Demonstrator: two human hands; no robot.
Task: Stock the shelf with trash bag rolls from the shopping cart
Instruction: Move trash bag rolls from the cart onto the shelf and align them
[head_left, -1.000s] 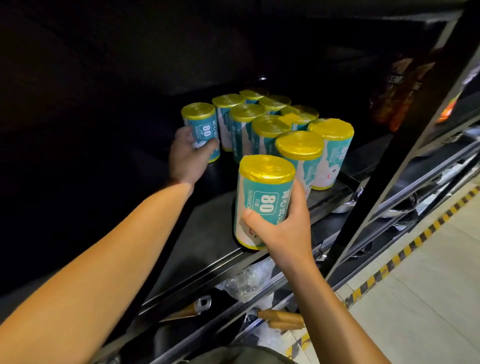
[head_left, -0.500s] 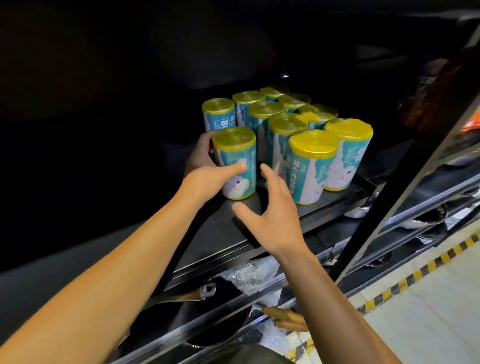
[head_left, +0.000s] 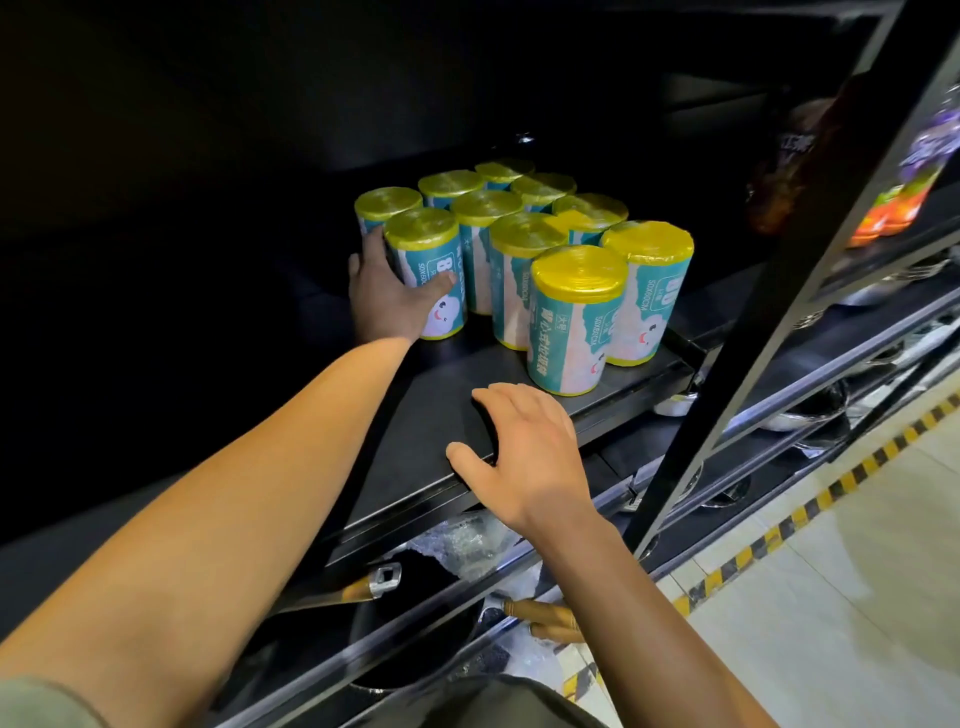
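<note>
Standing upright on dark shelf (head_left: 415, 447): ten trash bag rolls (head_left: 519, 228), teal labels, yellow tops, clustered toward far right of shelf board, packed touching or just beside each other. Nearest roll (head_left: 574, 322) sitting close to shelf front edge, next one (head_left: 644, 291) just right of it by black upright post (head_left: 779, 312).

Left hand (head_left: 387, 296) reaching far in, grasping near-left roll (head_left: 426, 270) of the cluster: thumb lying across label front, fingers wrapping round left side, fingertips hidden behind roll. Roll standing on shelf, upright, just beside its neighbours; another roll (head_left: 387, 205) right behind it.

Right hand (head_left: 524, 452) hovering over or resting on shelf front edge, near side, fingers spread and relaxed, holding nothing; contact with shelf hard to tell. Sitting just near of the nearest roll, not touching it.

Below shelf: lower racks holding dark pans, one with wooden handle (head_left: 545, 616), another handle with metal bracket (head_left: 382, 579), clear plastic wrap (head_left: 467, 540) between. Right of post: more shelves with colourful packets (head_left: 904, 202), blurred. Far right: pale tiled floor (head_left: 857, 597) with yellow-black hazard stripe (head_left: 810, 509) running along shelf base. Left part of shelf and back wall lying in deep shadow. Shopping cart not showing.
</note>
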